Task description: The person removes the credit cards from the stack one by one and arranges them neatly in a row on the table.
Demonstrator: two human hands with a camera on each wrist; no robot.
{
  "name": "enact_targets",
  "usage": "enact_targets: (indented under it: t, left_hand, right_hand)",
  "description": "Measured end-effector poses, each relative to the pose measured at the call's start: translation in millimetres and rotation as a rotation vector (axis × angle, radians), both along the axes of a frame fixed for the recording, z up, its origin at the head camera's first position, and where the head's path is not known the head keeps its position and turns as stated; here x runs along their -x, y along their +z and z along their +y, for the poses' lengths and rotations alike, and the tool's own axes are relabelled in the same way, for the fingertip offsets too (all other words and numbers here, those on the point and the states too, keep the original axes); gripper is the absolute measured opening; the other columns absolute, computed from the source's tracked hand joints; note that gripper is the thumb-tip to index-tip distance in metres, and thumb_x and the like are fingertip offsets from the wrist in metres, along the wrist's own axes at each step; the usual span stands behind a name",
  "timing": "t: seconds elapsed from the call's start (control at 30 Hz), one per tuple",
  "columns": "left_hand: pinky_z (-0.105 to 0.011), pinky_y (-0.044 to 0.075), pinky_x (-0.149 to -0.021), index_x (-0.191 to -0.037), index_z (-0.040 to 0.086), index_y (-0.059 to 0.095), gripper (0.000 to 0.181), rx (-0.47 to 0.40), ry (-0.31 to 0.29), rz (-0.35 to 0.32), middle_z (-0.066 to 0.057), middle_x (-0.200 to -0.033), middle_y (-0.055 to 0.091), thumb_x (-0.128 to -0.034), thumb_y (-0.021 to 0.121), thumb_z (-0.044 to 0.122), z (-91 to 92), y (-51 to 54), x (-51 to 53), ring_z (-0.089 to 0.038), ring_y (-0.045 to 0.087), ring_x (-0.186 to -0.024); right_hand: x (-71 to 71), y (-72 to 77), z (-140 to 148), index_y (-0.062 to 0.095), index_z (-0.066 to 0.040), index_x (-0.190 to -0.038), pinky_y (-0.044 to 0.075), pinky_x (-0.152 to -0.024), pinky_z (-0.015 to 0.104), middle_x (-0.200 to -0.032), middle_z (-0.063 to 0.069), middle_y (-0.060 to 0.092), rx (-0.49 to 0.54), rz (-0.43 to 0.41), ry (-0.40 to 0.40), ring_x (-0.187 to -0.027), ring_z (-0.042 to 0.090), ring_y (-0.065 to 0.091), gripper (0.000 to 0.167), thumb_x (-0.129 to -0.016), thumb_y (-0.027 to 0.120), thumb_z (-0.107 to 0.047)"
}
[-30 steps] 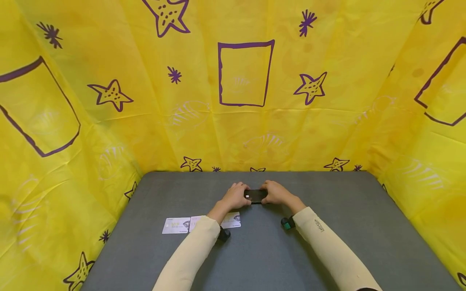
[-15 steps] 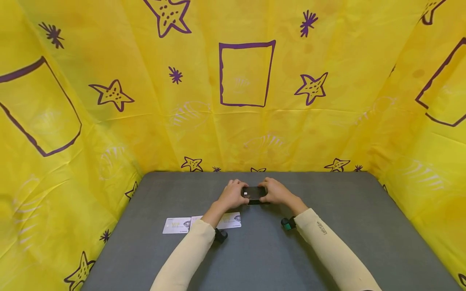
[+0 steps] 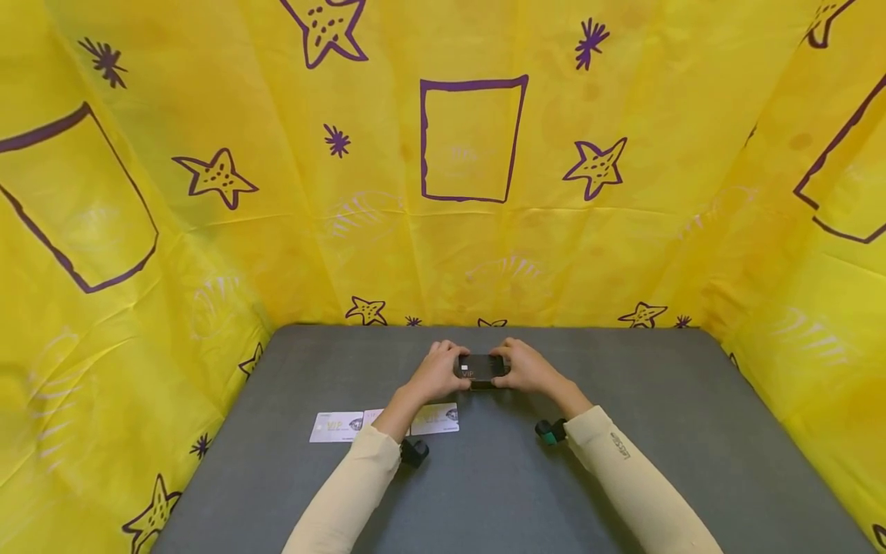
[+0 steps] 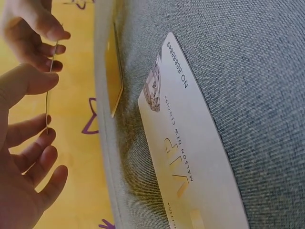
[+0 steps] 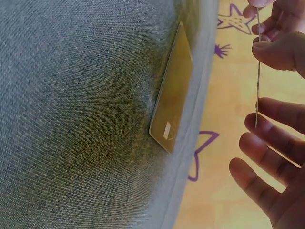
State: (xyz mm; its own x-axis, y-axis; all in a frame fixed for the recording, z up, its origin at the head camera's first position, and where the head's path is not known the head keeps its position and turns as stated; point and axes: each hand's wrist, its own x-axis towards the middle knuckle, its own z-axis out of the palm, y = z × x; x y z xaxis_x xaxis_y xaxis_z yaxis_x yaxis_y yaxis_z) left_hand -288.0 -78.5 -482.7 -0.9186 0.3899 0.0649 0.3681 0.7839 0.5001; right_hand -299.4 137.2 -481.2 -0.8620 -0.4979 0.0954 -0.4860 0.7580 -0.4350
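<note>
A dark card [image 3: 482, 367] marked VIP is pinched at its left end by the left hand [image 3: 439, 372] and at its right end by the right hand [image 3: 527, 366]. Both wrist views show it edge-on as a thin line, raised off the table between the left hand [image 4: 28, 157] and the right hand [image 5: 276, 152]. Beneath it another dark card [image 5: 172, 95] lies on the grey table, also seen in the left wrist view as a gold-brown card [image 4: 113, 71].
To the left on the grey table [image 3: 484, 492] lie pale VIP cards in a row: one at the left end [image 3: 336, 427], a pinkish one [image 3: 374, 416] partly behind the left forearm, and one at the right end [image 3: 436, 418]. Yellow patterned cloth [image 3: 471, 254] surrounds the table.
Both hands have lifted the dark card slightly and shifted it a little to the left, so more of the card beneath shows. The pale cards have stayed in place.
</note>
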Motion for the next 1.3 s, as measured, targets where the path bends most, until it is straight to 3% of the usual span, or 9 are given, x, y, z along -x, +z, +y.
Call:
enact_targets:
  t: [0.77, 1.13, 1.3]
  left_hand:
    - [-0.046, 0.044, -0.093, -0.126, 0.009, 0.062, 0.056, -0.089, 0.011, 0.067, -0.013, -0.120, 0.056, -0.0760, 0.082, 0.023, -7.6, 4.6, -10.3, -0.030, 0.048, -0.111]
    - [-0.046, 0.045, -0.093, -0.124, 0.010, 0.064, 0.053, -0.099, 0.002, 0.104, -0.011, -0.116, 0.058, -0.0761, 0.082, 0.026, -11.4, 5.4, -20.0, -0.029, 0.049, -0.111]
    - [-0.045, 0.045, -0.094, -0.125, 0.010, 0.063, 0.054, -0.084, -0.003, 0.090, -0.010, -0.118, 0.058, -0.0774, 0.081, 0.029, -12.0, 9.3, -24.9, -0.029, 0.049, -0.113]
  right_hand:
    - [-14.6, 13.4, -1.2, 0.065, -0.003, -0.120, 0.046, -0.077, 0.037, -0.110, 0.010, 0.059, 0.053, 0.083, 0.016, -0.093, 0.024, 0.055, 0.050, -0.077, 0.080, -0.024]
    - [-22.0, 9.7, -0.7, 0.067, -0.005, -0.117, 0.046, -0.079, 0.037, -0.106, 0.007, 0.056, 0.072, 0.148, 0.022, -0.092, 0.020, 0.053, 0.050, -0.074, 0.082, -0.023]
    - [-23.7, 8.3, -0.2, 0.068, -0.006, -0.115, 0.047, -0.079, 0.038, -0.105, 0.007, 0.057, 0.084, 0.166, 0.030, -0.092, 0.021, 0.053, 0.048, -0.072, 0.083, -0.022]
